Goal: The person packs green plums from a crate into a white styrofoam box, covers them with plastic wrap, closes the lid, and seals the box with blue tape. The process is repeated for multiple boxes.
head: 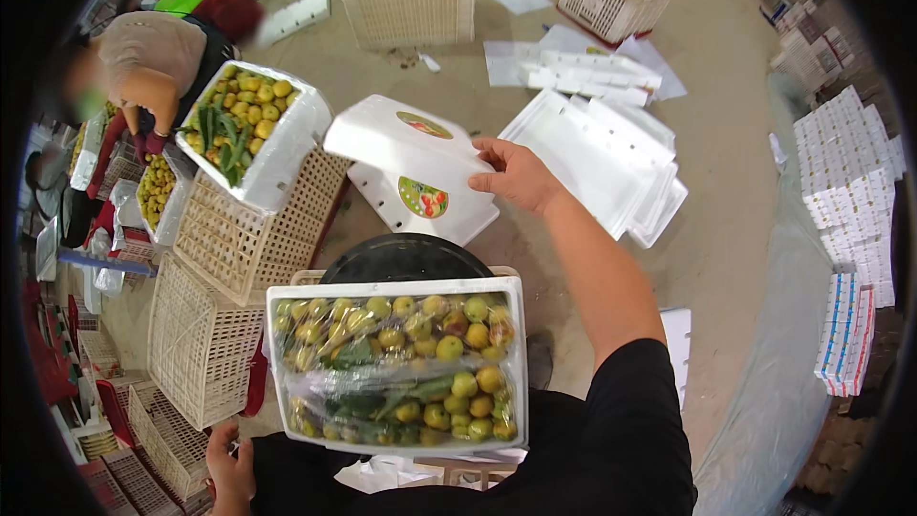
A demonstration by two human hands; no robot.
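Observation:
My right hand point(519, 175) pinches the edge of a white foam lid point(365, 122) that bears an oval fruit sticker. That lid is tilted above another white foam lid point(466, 218) with a similar sticker. Directly before me is a white foam box point(274, 365) full of small yellow-green fruit point(449, 347) and some green leaves, with clear plastic film over them. It rests on a round black surface point(401, 258), apparently atop a crate. At the lower left, my left hand point(231, 469) has bent fingers beside the plastic crates; whether it holds anything is unclear.
Another foam box point(286, 172) of fruit stands on a beige plastic crate point(243, 236) to the left. Beyond it a co-worker point(154, 57) bends over more boxes. White foam lids point(594, 158) lie piled on the floor at right. A large beige crate point(412, 3) stands ahead.

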